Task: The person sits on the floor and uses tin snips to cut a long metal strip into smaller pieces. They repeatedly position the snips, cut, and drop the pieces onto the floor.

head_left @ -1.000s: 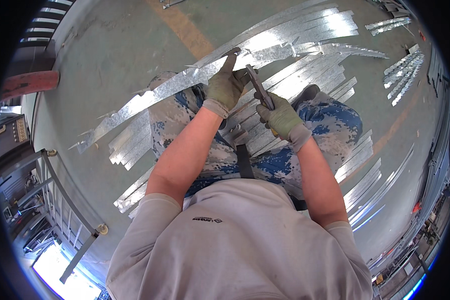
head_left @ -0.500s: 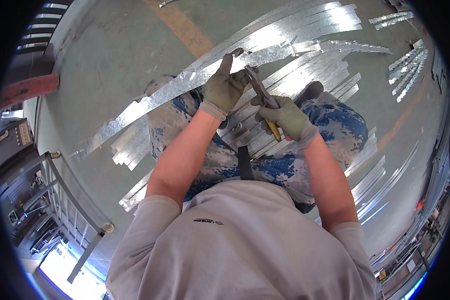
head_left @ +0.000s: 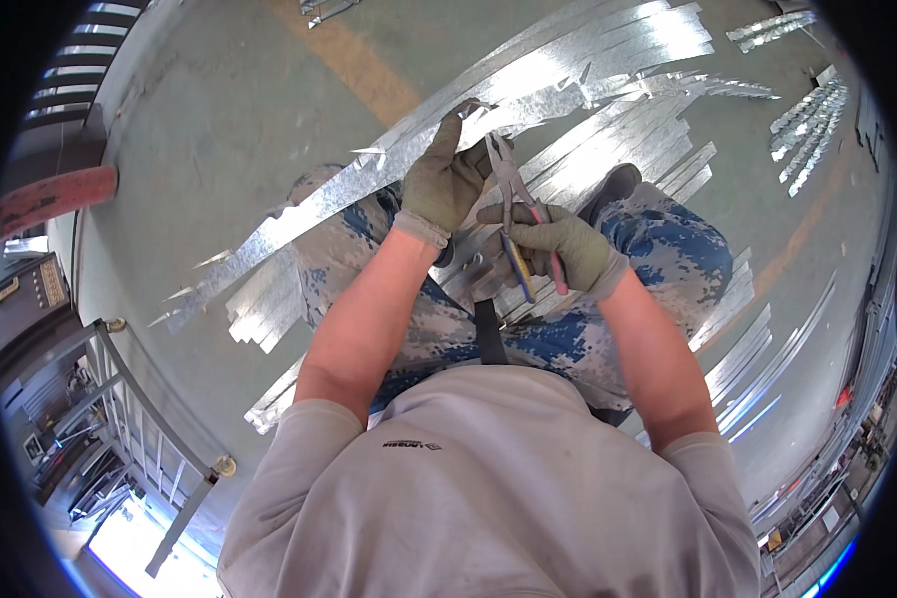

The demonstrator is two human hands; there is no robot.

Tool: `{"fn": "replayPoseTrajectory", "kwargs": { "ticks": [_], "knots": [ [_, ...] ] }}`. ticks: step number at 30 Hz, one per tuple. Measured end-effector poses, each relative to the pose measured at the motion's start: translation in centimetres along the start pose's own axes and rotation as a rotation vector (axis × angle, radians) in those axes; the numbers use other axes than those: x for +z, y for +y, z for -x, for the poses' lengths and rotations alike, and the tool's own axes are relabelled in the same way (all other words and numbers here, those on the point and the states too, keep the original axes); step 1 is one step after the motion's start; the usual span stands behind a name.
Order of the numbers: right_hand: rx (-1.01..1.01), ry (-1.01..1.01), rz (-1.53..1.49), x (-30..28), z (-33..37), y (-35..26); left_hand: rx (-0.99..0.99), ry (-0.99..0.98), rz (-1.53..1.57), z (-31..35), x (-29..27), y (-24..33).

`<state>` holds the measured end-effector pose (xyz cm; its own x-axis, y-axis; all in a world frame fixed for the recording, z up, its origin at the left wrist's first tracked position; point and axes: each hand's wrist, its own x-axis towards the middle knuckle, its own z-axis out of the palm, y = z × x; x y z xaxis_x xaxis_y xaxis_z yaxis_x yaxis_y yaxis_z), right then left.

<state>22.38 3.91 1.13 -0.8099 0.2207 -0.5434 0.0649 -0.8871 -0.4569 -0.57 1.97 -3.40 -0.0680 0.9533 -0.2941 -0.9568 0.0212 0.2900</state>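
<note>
A long, shiny sheet-metal strip [head_left: 314,206] with small bent tabs along its edges runs slantwise from lower left to upper right. My left hand [head_left: 443,185], in a grey-green work glove, grips it by the edge near its middle, thumb on top. In my gloved right hand [head_left: 565,244] is a pair of pliers [head_left: 509,179], one handle red and the other blue and yellow. Its handles are spread, and the jaws point up beside my left fingers, near the strip's lower edge. Whether the jaws touch the metal I cannot tell.
Many flat metal strips [head_left: 608,149] lie fanned out on the green floor beyond and under my legs. Bundles of notched strips [head_left: 810,130] lie at the far right. Left are a red curved object [head_left: 60,197] and a metal frame on casters [head_left: 149,399].
The pliers have turned more upright, and their handles have spread apart. A tab on the strip left of my left hand now sticks out further. My left hand keeps its hold.
</note>
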Motion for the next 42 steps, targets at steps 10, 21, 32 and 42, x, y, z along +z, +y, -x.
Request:
{"fn": "replayPoseTrajectory", "kwargs": {
  "ticks": [10, 21, 32, 42],
  "knots": [
    [-0.073, 0.32, 0.379, 0.4, 1.5, 0.3, 0.04, 0.08, -0.048, -0.6, -0.3, -0.2],
    [-0.091, 0.458, 0.631, 0.0, 0.6, 0.0, 0.048, 0.005, -0.059, -0.5, -0.6, -0.2],
    [-0.025, 0.495, 0.68, 2.0, 0.9, -1.2, 0.024, 0.027, -0.041, -0.3, -1.5, -0.4],
    [-0.134, 0.349, 0.219, 2.4, 1.3, -0.3, 0.101, 0.248, -0.168, -0.9, -0.4, -1.7]
  ]
}}
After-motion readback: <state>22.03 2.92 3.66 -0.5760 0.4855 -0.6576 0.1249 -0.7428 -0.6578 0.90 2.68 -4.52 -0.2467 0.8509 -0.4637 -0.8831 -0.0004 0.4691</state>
